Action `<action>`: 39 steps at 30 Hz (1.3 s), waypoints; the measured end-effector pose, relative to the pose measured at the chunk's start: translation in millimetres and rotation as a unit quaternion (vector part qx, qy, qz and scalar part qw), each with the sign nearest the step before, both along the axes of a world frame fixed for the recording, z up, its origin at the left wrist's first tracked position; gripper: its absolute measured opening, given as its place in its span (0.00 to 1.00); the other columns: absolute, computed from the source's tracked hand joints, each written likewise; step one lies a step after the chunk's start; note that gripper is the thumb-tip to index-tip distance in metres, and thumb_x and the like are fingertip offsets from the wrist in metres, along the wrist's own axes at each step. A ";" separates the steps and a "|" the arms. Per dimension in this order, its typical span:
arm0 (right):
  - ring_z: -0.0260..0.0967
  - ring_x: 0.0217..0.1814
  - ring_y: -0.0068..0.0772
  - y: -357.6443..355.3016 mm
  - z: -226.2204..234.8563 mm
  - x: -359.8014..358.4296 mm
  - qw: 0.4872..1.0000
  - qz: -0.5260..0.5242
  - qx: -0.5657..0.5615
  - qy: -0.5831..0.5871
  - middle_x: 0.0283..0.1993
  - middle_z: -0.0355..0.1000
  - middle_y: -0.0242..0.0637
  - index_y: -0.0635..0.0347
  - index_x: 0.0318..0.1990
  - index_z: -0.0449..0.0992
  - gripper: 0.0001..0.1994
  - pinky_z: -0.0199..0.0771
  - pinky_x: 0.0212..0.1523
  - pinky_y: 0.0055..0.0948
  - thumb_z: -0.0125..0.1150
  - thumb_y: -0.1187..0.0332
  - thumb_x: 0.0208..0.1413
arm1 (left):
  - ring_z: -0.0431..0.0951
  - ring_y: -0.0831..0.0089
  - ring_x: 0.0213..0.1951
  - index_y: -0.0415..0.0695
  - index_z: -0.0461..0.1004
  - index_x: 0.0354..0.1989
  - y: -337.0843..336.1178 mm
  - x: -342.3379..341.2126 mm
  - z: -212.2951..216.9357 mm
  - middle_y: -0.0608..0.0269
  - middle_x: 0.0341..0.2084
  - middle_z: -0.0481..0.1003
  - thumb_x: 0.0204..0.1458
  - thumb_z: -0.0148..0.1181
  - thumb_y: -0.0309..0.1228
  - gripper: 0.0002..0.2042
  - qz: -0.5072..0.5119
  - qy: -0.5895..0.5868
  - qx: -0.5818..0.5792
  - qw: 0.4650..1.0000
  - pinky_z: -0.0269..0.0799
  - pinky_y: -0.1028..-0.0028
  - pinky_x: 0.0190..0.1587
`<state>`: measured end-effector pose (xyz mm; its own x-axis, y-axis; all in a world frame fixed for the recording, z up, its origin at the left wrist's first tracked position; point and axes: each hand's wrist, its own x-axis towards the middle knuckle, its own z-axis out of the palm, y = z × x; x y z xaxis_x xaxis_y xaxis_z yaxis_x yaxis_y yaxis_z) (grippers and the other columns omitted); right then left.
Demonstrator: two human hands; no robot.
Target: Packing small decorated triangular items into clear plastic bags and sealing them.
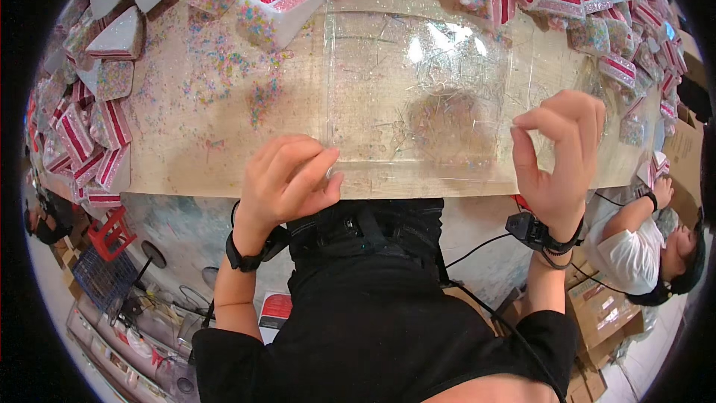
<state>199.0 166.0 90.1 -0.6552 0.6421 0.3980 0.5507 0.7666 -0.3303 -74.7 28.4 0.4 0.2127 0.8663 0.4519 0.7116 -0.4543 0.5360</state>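
We pinch the clear plastic sheet (418, 97) at its near corners, left hand (287, 183) fingers pressed together, right hand (559, 157) fingers pinching its edge; it lies flat on the surface (186, 142), sprinkle-coated cake wedges (283, 0) beyond it

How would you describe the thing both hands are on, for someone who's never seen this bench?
Start at the long wooden table ringed with sprinkle-coated fake cake slices. At its near edge lies a clear plastic sheet, pinched by the left hand and right hand. It is the only flat, see-through, scratched thing there; all its neighbours are opaque pink-and-white wedges.
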 end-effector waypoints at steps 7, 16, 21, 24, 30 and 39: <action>0.63 0.39 0.38 -22.6 29.9 19.3 0.994 -0.020 0.062 0.091 0.33 0.64 0.31 0.51 0.34 0.75 0.10 0.63 0.40 0.35 0.67 0.66 0.41 | 0.76 0.64 0.30 0.42 0.76 0.39 -1.4 1.1 -0.5 0.62 0.31 0.70 0.33 0.69 0.23 0.19 0.004 -0.013 -0.006 1.000 0.73 0.68 0.31; 0.69 0.28 0.38 1.2 16.9 26.8 0.872 0.108 -0.268 0.396 0.29 0.69 0.41 0.65 0.41 0.66 0.04 0.74 0.33 0.39 0.48 0.76 0.60 | 0.75 0.63 0.30 0.43 0.76 0.38 -2.7 -1.0 0.3 0.63 0.30 0.70 0.32 0.68 0.22 0.19 0.003 -0.004 -0.006 1.000 0.74 0.68 0.31; 0.67 0.26 0.22 7.3 -4.9 24.1 0.903 -0.076 -0.369 0.207 0.26 0.69 0.35 0.64 0.45 0.69 0.06 0.64 0.26 0.20 0.51 0.78 0.61 | 0.77 0.62 0.32 0.41 0.76 0.42 -0.4 -2.9 -4.3 0.60 0.33 0.73 0.33 0.66 0.19 0.21 -0.001 -0.005 -0.016 1.000 0.74 0.68 0.33; 0.71 0.31 0.23 10.8 -11.2 18.5 0.931 -0.012 -0.358 0.063 0.32 0.73 0.34 0.63 0.41 0.74 0.07 0.65 0.26 0.20 0.57 0.82 0.55 | 0.77 0.61 0.32 0.41 0.76 0.42 -4.3 0.4 -0.8 0.59 0.32 0.73 0.34 0.66 0.19 0.21 0.003 -0.003 -0.020 1.000 0.74 0.68 0.33; 0.64 0.25 0.30 12.9 -1.2 0.1 0.976 0.076 -0.183 -0.086 0.37 0.70 0.32 0.55 0.38 0.80 0.10 0.65 0.25 0.27 0.65 0.77 0.46 | 0.76 0.63 0.30 0.43 0.76 0.38 0.4 0.8 1.4 0.63 0.30 0.71 0.31 0.69 0.21 0.19 0.016 -0.008 -0.020 1.000 0.74 0.68 0.31; 0.65 0.36 0.40 60.1 -10.0 18.1 0.970 -0.019 -0.107 -0.217 0.33 0.63 0.38 0.54 0.46 0.76 0.25 0.67 0.35 0.35 0.74 0.62 0.36 | 0.76 0.63 0.30 0.43 0.76 0.38 0.6 2.4 -0.4 0.63 0.29 0.71 0.32 0.68 0.21 0.19 0.010 -0.021 -0.025 0.999 0.74 0.67 0.31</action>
<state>217.0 226.1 80.1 -0.7054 0.7066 -0.0553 0.7000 0.6824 -0.2106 -72.3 29.0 0.0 0.1778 0.8915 0.4168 0.6963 -0.4132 0.5869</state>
